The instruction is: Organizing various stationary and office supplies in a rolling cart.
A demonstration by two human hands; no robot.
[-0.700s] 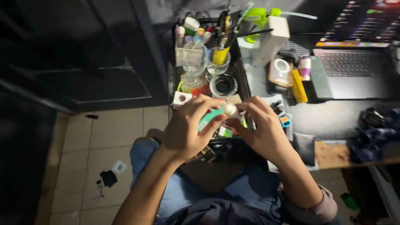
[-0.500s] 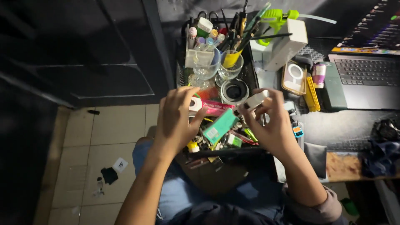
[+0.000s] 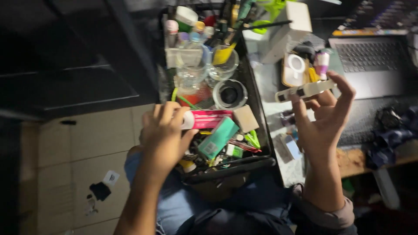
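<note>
The white strip (image 3: 306,90), a flat pale bar with a couple of dark windows along it, is up in the right hand (image 3: 324,117), held over the grey desk (image 3: 270,82) between the black tray (image 3: 257,163) and the laptop (image 3: 370,65). Its long axis runs roughly left to right, tipped up a bit toward the laptop side. The grip is loose: the thumb and the fingertips pinch it near its right half, the rest of the fingers are fanned out, and the left end sticks out free toward the tray.

The left hand (image 3: 164,135) is well apart from the strip, down at the tray's near-left corner. It's curled over the white cap end of a pink tube (image 3: 208,119) that lies flat across the clutter, long axis pointing right. Fingers look bent around it rather than spread, though I can't tell how firmly they're closed.

Just beside the tube: a teal box (image 3: 219,137) on a slant, a tan square block (image 3: 246,118), and a round dark-centred roll (image 3: 230,93) behind. So the right hand owns the strip, and the left is the one nearer the tray stuff.
</note>
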